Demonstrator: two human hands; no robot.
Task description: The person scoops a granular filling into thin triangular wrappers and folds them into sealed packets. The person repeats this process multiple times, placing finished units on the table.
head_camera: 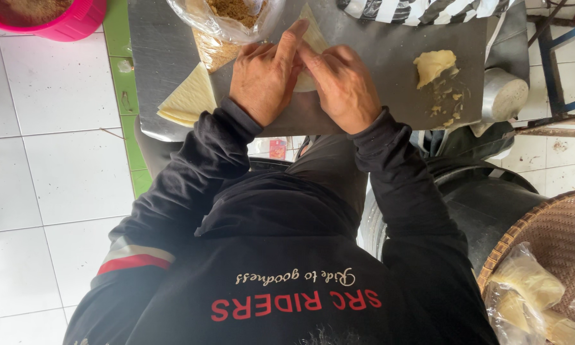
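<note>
Clear bagged pieces (530, 281) in basket (556, 223), both hands (265, 76) (342, 83) on pale wrapper (313, 39)

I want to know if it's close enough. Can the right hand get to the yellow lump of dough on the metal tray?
Probably yes. The right hand rests on a pale folded wrapper, and bare grey metal tray lies between it and the yellow lump of dough, with nothing blocking.

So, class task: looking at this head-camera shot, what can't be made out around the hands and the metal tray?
- Head view: pale wrapper, mostly hidden under left hand and right hand; its fold cannot be told.
- Plastic bag of brown filling, cut off by the top edge.
- Pink tub, cut off at the top-left corner.
- Striped cloth, cut off at top.
</note>
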